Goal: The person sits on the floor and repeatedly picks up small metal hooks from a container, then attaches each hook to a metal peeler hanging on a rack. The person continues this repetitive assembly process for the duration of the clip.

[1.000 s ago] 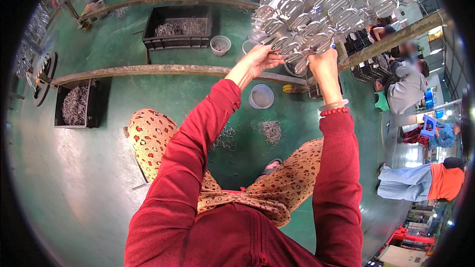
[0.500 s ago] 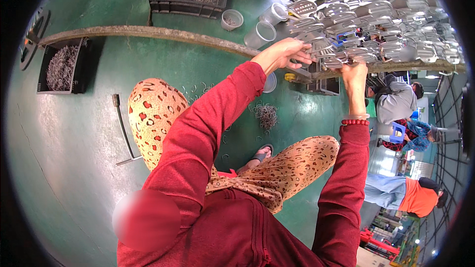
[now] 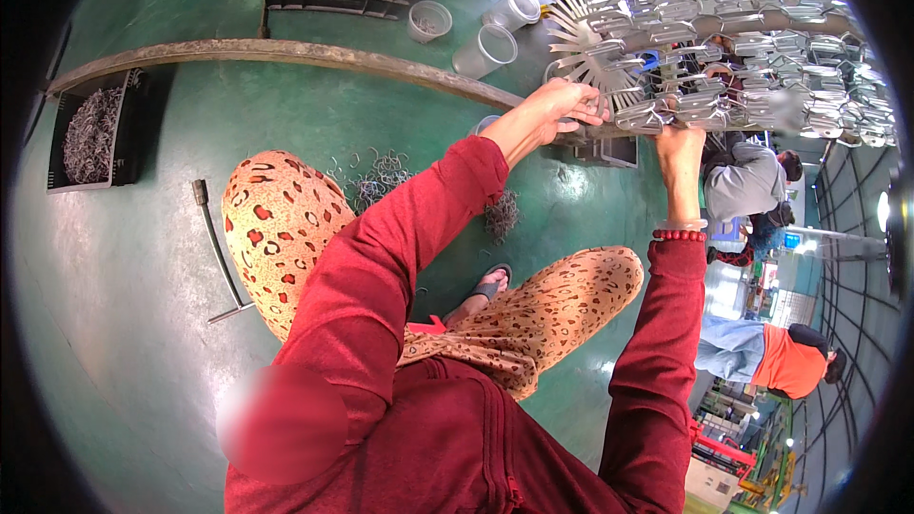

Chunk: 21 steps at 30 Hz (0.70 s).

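Observation:
A wide sheet of linked silvery metal loops [image 3: 724,48] hangs at the upper right, its near edge at my hands. At its left end my left hand [image 3: 568,105] has its fingers bent around a thin metal link. Just beyond those fingertips, flat metal strips [image 3: 595,52] spread like a fan. My right hand [image 3: 680,146] is closed at the sheet's near edge, its fingertips hidden among the loops it grips. A bar [image 3: 657,38] runs through the sheet behind.
A long worn rail [image 3: 286,54] crosses from the left. Black crates of metal hooks stand behind [image 3: 343,0] and at left [image 3: 90,138]. Clear plastic tubs [image 3: 486,50] stand near the rail. Loose hooks [image 3: 381,179] lie on the green floor. Several people [image 3: 752,176] are at the right.
The whole view has shifted slightly, with crates and rail further left. The metal strips beyond my left hand now show spread out. Both hands stay at the sheet's edge.

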Each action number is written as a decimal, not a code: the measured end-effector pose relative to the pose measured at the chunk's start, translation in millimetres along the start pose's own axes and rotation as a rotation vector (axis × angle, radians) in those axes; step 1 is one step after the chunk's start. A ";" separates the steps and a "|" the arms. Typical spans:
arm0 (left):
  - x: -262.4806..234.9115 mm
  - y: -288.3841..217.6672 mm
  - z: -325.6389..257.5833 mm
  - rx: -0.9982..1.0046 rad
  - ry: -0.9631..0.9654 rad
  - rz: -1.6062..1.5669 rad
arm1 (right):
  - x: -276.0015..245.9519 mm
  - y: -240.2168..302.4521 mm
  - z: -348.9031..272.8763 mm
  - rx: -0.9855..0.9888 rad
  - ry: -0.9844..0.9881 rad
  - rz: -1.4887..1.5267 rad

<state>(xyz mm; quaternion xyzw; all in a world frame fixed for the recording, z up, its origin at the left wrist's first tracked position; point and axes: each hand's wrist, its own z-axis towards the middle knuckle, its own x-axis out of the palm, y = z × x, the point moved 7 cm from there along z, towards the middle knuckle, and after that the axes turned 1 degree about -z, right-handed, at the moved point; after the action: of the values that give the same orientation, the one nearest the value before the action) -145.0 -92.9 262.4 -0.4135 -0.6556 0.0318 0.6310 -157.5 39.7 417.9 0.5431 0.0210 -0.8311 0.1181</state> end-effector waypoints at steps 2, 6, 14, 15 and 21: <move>1.8 0.4 -4.9 -0.002 -0.007 0.001 | 6.1 -8.4 1.0 0.001 0.029 0.006; 4.1 2.8 -6.4 -0.012 -0.022 -0.031 | 14.7 -12.2 -3.8 0.206 0.106 0.341; 1.7 2.6 -6.6 -0.033 -0.026 -0.024 | -6.9 45.2 -6.8 0.040 0.103 0.059; 2.5 4.0 -5.2 -0.036 -0.025 -0.022 | -9.4 43.7 -6.7 0.051 0.087 0.094; -1.0 6.5 0.6 -0.043 -0.031 -0.025 | -0.7 34.6 -2.3 -0.064 0.071 -0.094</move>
<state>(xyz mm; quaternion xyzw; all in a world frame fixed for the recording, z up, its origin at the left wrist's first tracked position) -142.3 -89.0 257.8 -0.4182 -0.6709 0.0163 0.6122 -147.6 6.6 420.9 0.5664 0.0772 -0.8149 0.0956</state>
